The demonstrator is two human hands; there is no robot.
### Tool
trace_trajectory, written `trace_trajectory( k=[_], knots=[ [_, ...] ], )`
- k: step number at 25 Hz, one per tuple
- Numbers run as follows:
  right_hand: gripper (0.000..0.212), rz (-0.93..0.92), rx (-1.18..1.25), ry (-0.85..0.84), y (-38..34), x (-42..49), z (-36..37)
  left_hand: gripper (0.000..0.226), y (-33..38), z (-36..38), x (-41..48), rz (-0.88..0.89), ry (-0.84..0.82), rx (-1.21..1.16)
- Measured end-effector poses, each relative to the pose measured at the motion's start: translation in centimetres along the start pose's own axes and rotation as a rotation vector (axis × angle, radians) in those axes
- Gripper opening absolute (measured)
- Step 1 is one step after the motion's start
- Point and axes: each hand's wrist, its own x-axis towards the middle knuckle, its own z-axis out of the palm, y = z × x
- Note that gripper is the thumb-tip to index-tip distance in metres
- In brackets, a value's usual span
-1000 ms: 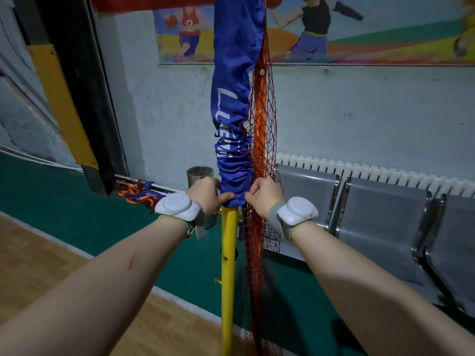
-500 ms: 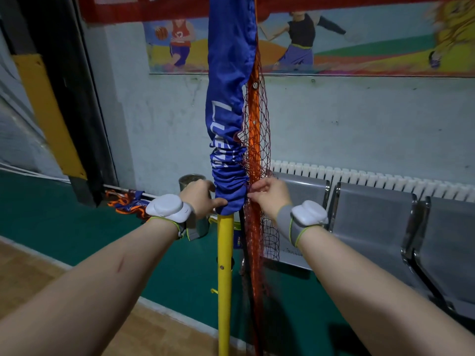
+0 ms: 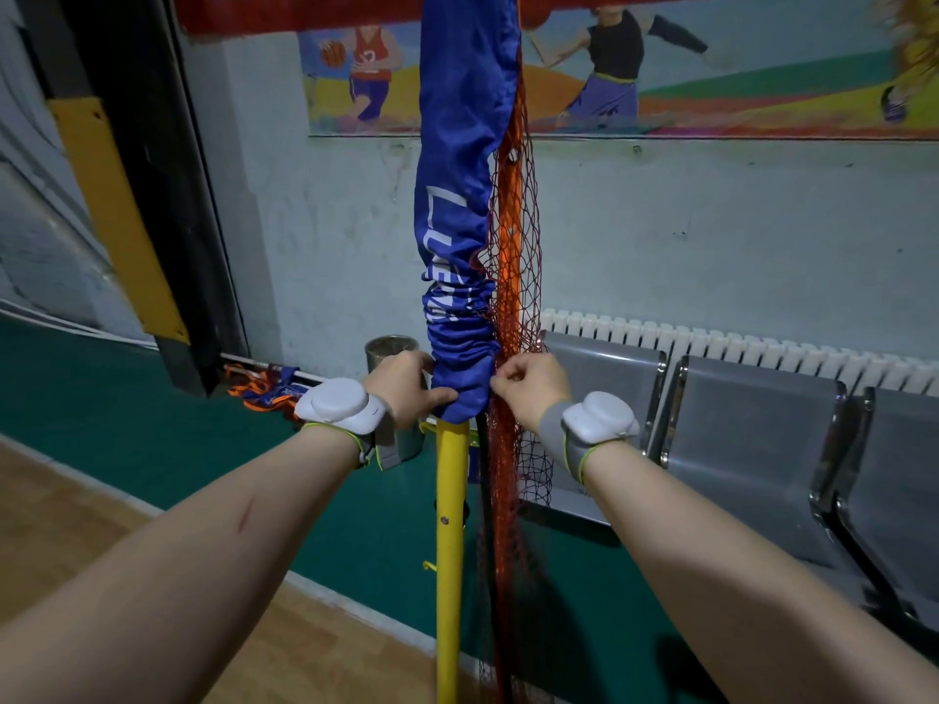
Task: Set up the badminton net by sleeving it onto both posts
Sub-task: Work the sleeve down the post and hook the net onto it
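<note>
Done: the blue sleeve (image 3: 465, 195) is threaded over the yellow post (image 3: 450, 525), and its hem sits partway down the post.
Left: bare post shows below the hem, so the sleeve likely needs pulling further down. The second post is out of view, so I cannot tell its state.
Left hand (image 3: 404, 386): on the post's left at the hem, fingers curled round the sleeve, thumb pressed across its front.
Right hand (image 3: 528, 388): on the post's right, fingertips pinching the sleeve's edge where the red net (image 3: 513, 276) joins it.
Sleeve: glossy woven fabric, smooth higher up, crumpled into tight folds above the hem.
Net: fine open mesh, hanging limp in a bunch beside the post.
Post: smooth painted tube with small holes and a hook.
Behind the post: metal bench seats (image 3: 752, 449), ribbed radiator (image 3: 737, 343).
</note>
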Motion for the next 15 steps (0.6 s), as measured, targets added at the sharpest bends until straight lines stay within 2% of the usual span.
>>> trace_trajectory(
  k=[10, 15],
  knots=[
    [0.011, -0.021, -0.141, -0.073, 1.4, -0.5, 1.2, 0.042, -0.2, 0.9, -1.2, -0.039, 0.024, -0.036],
    [0.029, -0.054, 0.122, -0.021, 0.8, 0.2, -0.1, 0.038, 0.1, 0.3, -0.2, -0.044, 0.183, -0.163]
  ],
)
